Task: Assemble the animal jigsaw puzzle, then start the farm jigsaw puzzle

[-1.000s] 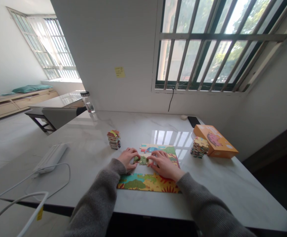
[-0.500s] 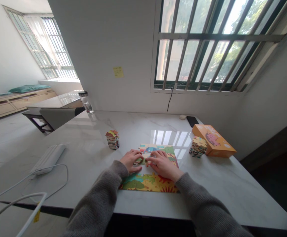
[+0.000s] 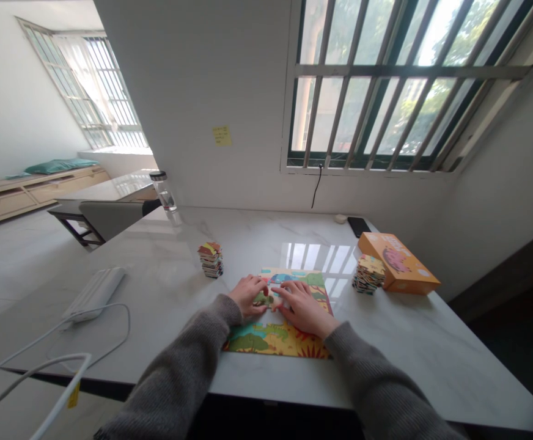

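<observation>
A colourful jigsaw puzzle (image 3: 266, 340) lies flat near the table's front edge, with a bare white gap across its middle. My left hand (image 3: 249, 296) is curled at the gap's left side, thumb and fingers around a green-patterned puzzle piece (image 3: 263, 299). From the right, my right hand (image 3: 304, 307) rests over the puzzle, fingers bent and their tips near the same piece. Part of the puzzle is hidden under the right hand. One stack of pieces (image 3: 210, 260) stands behind and left of the puzzle; another stack (image 3: 368, 274) stands to the right.
An orange box (image 3: 399, 263) lies beside the right stack, with a black phone (image 3: 358, 227) behind it. A clear bottle (image 3: 164, 192) stands at the back left. A white power strip (image 3: 95, 294) with cables lies on the left of the white table (image 3: 294, 382).
My left hand has shifted slightly, and the green-patterned piece between its fingers shows more. My right hand has hardly moved. The whole view has shifted a little.
</observation>
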Motion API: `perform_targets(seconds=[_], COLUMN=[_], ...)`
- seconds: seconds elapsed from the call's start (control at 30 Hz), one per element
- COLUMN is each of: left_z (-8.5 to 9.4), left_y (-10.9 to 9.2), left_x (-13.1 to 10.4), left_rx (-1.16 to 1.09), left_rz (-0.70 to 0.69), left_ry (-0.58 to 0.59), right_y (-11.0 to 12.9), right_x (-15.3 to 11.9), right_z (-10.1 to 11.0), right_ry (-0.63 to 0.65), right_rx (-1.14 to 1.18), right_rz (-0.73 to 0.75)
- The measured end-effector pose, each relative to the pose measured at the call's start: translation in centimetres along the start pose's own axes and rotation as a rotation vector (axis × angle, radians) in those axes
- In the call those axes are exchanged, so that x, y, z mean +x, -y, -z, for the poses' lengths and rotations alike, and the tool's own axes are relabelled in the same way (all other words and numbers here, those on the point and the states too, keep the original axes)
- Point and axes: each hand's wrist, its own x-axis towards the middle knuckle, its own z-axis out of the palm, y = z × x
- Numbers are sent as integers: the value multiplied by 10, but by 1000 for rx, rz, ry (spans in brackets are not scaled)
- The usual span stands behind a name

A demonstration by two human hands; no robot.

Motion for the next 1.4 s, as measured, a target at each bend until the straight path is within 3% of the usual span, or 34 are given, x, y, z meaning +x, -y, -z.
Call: perform_targets(seconds=[0.17, 0.37, 0.53, 0.83, 1.03, 1.2, 1.4], left_z=[6, 32, 36, 28, 21, 17, 12], left_y=[6, 42, 61, 64, 64, 43, 27], left_x=[-2, 1, 13, 17, 8, -7, -15], left_rx=[66, 107, 169, 166, 126, 186, 187], left_rz=[-16, 11, 106, 175, 167, 303, 406], left_ry=[-58, -139, -100, 55, 0, -104, -82], right_y=[-12, -16, -14, -16, -19, -31, -56], right_x=[-2, -4, -5, -5, -5, -6, -9], right_z=[2, 9, 11, 10, 8, 4, 2], right_ry=[-70, -115, -99, -78, -74, -88, -125], right_rx=[13, 29, 44, 65, 61, 54, -12], right_rz=[-84, -136, -144, -154, -129, -146, -195])
